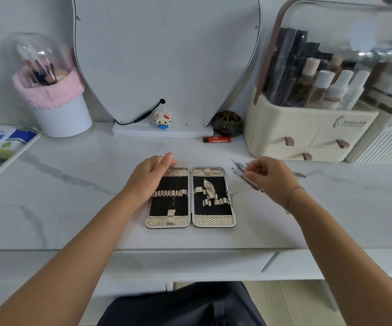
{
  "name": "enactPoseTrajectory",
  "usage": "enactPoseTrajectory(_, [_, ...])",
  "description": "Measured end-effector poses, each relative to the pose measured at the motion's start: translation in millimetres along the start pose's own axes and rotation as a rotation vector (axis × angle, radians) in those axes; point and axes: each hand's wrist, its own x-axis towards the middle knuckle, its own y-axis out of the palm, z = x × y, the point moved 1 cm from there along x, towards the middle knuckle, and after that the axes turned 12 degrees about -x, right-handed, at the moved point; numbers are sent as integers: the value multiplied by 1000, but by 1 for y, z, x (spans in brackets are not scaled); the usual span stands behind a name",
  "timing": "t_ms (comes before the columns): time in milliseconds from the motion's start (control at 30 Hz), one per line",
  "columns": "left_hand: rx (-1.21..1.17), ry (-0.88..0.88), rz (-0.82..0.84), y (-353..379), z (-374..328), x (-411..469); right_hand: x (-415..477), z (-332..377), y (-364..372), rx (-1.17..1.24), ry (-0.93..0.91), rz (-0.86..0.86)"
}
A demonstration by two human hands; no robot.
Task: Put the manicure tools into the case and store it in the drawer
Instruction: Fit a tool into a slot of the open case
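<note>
The case (190,197) lies open at frame centre, loops empty. The tools (242,171) lie right of it, long axes slanting upper-left to lower-right, under the right hand (269,176), fingers curled over them, grip unclear. The left hand (154,172) rests loosely open on the case.

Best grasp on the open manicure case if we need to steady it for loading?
Hold the case by its outer left edge, from the left, as the left hand does now. It lies flat and open, so pressing that rim keeps both strap panels clear for tools from the right hand.
</note>
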Motion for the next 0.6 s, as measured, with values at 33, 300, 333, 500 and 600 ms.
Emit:
enactPoseTrajectory(33, [-4, -8, -22, -1, 1, 1, 0, 5, 1, 75, -26, 32])
enactPoseTrajectory(300, [-120, -97, -68, -26, 2, 17, 20, 60, 29, 365, -155, 341])
enactPoseTrajectory(333, [-94, -94, -59, -31, 3, 20, 24, 67, 35, 394, -156, 373])
enactPoseTrajectory(500, [28, -17, -58, -33, 12, 22, 36, 91, 64, 464, -120, 492])
enactPoseTrajectory(600, [48, 19, -43, -34, 15, 24, 43, 96, 76, 442, -79, 491])
